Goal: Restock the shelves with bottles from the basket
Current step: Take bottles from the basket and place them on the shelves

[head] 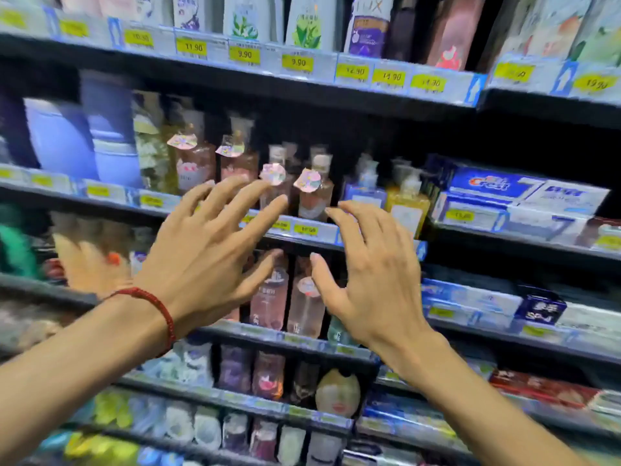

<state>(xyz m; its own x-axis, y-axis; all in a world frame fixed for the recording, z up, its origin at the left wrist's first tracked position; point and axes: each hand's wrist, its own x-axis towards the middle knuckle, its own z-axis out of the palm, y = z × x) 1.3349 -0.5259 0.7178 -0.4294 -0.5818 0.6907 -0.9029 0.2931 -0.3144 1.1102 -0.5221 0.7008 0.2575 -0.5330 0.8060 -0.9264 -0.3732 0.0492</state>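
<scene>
Our left hand (pixel 208 253) and right hand (pixel 373 280) hover empty, fingers spread, before the pink bottles (pixel 313 200); seemingly between placements, we next need the unseen basket.

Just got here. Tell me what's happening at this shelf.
A person faces a stocked store shelf with both hands raised. The left hand and right hand are open, fingers spread, holding nothing, in front of the pink bottles on the middle shelf. The blur hides whether they touch a bottle. No basket is in view.
</scene>
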